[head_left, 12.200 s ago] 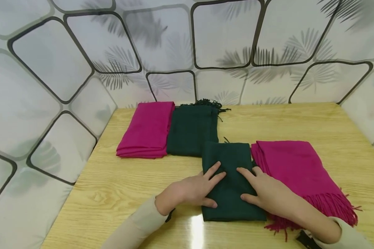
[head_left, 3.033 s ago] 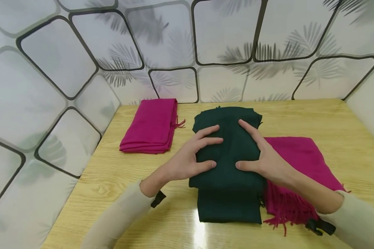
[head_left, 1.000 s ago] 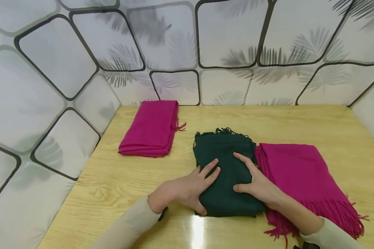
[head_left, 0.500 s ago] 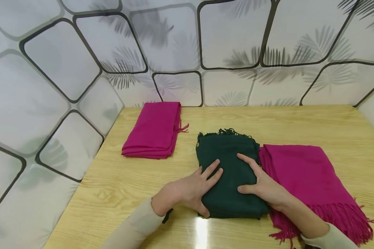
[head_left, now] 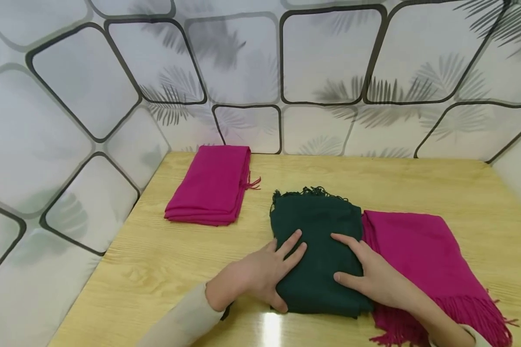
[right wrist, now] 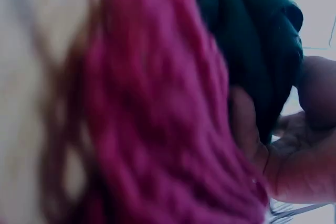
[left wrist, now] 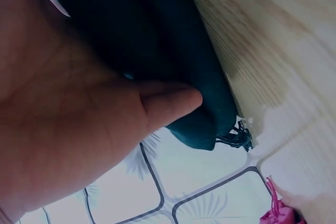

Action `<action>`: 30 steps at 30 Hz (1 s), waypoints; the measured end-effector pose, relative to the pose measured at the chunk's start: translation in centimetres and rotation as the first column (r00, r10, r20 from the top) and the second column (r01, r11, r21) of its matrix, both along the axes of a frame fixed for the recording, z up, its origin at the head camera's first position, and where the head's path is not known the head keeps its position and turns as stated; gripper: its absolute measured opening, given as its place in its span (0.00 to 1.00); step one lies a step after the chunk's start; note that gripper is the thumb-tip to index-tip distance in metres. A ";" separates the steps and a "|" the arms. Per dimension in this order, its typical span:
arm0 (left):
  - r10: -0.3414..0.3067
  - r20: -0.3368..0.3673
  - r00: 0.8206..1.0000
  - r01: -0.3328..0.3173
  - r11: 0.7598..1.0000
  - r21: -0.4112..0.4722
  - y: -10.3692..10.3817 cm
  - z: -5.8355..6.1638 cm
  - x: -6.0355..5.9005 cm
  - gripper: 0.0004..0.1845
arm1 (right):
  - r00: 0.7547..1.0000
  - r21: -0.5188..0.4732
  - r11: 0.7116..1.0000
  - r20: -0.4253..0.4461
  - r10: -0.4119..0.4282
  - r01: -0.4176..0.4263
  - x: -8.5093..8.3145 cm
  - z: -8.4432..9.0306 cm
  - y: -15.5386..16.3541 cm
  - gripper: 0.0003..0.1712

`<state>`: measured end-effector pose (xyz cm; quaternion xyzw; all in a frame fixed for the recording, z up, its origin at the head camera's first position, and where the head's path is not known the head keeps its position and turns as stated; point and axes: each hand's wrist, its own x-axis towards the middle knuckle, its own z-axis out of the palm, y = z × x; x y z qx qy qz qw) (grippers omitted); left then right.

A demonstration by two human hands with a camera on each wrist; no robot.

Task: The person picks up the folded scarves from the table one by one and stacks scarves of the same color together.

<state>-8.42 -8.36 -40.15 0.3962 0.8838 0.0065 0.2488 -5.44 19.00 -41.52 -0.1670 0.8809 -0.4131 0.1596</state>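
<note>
Two dark green folded scarves are stacked as one pile [head_left: 317, 226] on the table, with fringe poking out at the back edge. My left hand [head_left: 267, 270] rests on the pile's left side, fingers spread over the top. My right hand [head_left: 373, 274] lies across the right side, index finger and thumb stretched onto the cloth. In the left wrist view, a finger lies along the side of the green scarves [left wrist: 157, 35]. The right wrist view has a fingertip at the green cloth's side [right wrist: 262, 40], beside blurred magenta fringe [right wrist: 152, 93].
A folded magenta scarf [head_left: 210, 185] lies at the back left, a few strands sticking out on its right. Another magenta scarf [head_left: 421, 255] with long fringe lies right against the green pile, under my right forearm. Patterned panels [head_left: 325, 58] stand behind the wooden table [head_left: 191, 255].
The green scarf from beside the back-left magenta one was carried over and set on the nearer green scarf. Over the last second, both hands stay spread on the pile with little movement.
</note>
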 end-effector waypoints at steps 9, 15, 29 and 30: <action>0.047 -0.042 0.998 -0.048 0.999 -0.022 0.0 0.1 0.9 0.66 | 0.996 0.293 0.955 -0.059 0.065 -0.045 1.5 1.3 0.0 0.46; 0.026 -0.046 0.999 -0.027 0.999 -0.025 0.0 0.1 1.0 0.65 | 0.992 0.325 0.943 -0.075 0.098 -0.069 2.1 1.0 -0.1 0.47; 0.015 -0.045 0.999 -0.016 0.999 -0.029 -0.2 0.1 1.0 0.63 | 0.994 0.334 0.941 -0.073 0.080 -0.051 3.1 1.5 -0.1 0.45; 0.015 -0.045 0.999 -0.016 0.999 -0.030 -0.3 0.2 1.0 0.63 | 0.995 0.329 0.943 -0.067 0.072 -0.046 3.3 1.5 0.0 0.44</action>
